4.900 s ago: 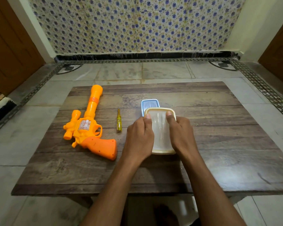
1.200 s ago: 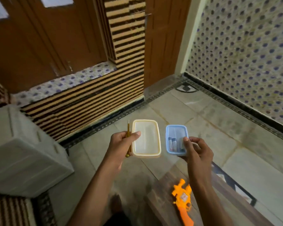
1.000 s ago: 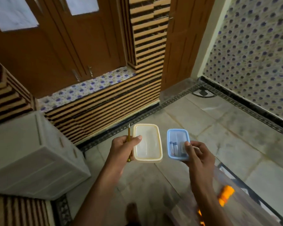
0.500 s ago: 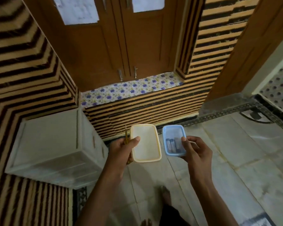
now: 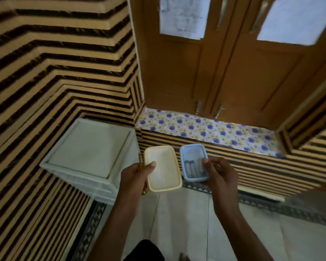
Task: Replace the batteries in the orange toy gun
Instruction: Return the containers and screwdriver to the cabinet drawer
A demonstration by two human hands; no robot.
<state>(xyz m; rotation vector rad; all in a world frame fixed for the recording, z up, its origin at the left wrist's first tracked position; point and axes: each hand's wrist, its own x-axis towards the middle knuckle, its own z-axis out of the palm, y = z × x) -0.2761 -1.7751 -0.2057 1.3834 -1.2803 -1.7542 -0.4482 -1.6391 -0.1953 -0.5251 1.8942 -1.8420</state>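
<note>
My left hand (image 5: 135, 175) grips a cream-rimmed plastic box (image 5: 163, 168) by its left edge, thumb on top, together with a yellow screwdriver (image 5: 140, 164) that runs behind the fingers. My right hand (image 5: 219, 173) holds a smaller blue-rimmed box (image 5: 193, 154) by its right side; batteries (image 5: 190, 167) lie inside it. Both boxes are carried side by side in the air above the floor. The orange toy gun is out of view.
A white plastic drawer unit (image 5: 88, 153) stands on the floor to the left. Ahead is a flower-patterned ledge (image 5: 205, 129) under brown cupboard doors (image 5: 224, 72). Striped walls close in left and right. Pale floor tiles (image 5: 177, 223) lie below.
The view has swung left, away from the table and the gun, toward the cupboard and drawer unit. Both hands keep the same hold on the boxes and screwdriver.
</note>
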